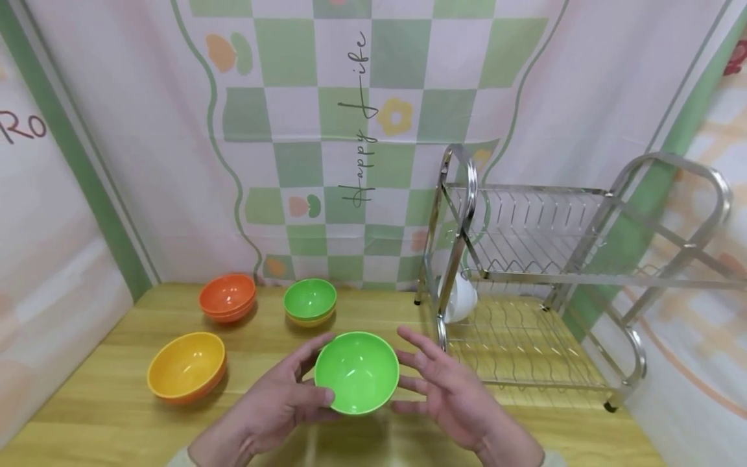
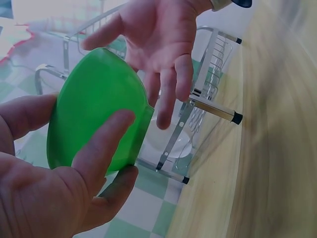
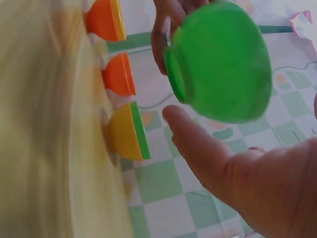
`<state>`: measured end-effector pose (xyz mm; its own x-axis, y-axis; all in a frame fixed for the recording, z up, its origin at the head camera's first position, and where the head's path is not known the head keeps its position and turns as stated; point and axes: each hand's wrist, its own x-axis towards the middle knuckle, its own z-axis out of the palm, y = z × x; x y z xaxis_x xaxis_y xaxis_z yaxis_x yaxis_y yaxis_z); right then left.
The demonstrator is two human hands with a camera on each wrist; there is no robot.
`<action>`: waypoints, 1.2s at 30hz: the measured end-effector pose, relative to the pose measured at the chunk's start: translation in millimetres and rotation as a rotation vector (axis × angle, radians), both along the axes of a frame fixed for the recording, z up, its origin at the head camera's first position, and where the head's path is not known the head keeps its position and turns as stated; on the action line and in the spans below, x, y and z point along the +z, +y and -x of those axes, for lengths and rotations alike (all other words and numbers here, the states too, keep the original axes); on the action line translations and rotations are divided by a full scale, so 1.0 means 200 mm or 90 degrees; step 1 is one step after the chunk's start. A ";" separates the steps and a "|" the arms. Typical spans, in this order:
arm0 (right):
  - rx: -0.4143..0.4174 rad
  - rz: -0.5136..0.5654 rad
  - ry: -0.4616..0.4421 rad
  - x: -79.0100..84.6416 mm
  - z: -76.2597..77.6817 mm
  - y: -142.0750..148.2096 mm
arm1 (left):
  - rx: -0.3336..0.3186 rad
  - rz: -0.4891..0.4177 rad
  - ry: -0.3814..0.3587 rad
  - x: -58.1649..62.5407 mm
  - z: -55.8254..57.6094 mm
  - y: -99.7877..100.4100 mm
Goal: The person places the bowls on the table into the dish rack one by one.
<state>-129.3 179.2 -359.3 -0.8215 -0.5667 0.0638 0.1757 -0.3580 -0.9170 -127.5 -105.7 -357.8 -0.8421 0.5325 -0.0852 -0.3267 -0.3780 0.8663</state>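
Note:
A green bowl (image 1: 356, 373) is held over the table by my left hand (image 1: 290, 392), its thumb at the rim and its fingers against the outer wall. The left wrist view shows those fingers spread along the underside of the bowl (image 2: 99, 109). My right hand (image 1: 452, 393) is at the bowl's other side with its fingers extended and nothing gripped. In the right wrist view a gap shows between the bowl (image 3: 228, 64) and the right hand's fingers. The bowl's inside faces up toward the head camera and looks bare.
A yellow bowl (image 1: 188, 366) nests in an orange one at left. Behind it sit stacked orange bowls (image 1: 228, 296), and a second green bowl (image 1: 310, 299) nests in a yellow one. At right stands a two-tier metal dish rack (image 1: 528, 279) with a white bowl (image 1: 460, 299) on its lower tier.

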 end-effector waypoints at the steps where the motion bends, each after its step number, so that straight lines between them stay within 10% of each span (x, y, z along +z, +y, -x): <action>1: 0.006 0.007 -0.011 0.00 0.00 0.00 | -0.002 -0.001 0.001 0.00 0.00 0.00; 36: 0.014 0.038 -0.006 -0.06 -0.03 -0.08 | -0.024 -0.008 0.008 0.02 -0.02 0.04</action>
<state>-124.0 163.9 -370.9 -0.8098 -0.5797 0.0903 0.1927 -0.4081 -0.8923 -123.5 -98.3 -353.0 -0.8221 0.5653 -0.0672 -0.3299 -0.3769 0.8655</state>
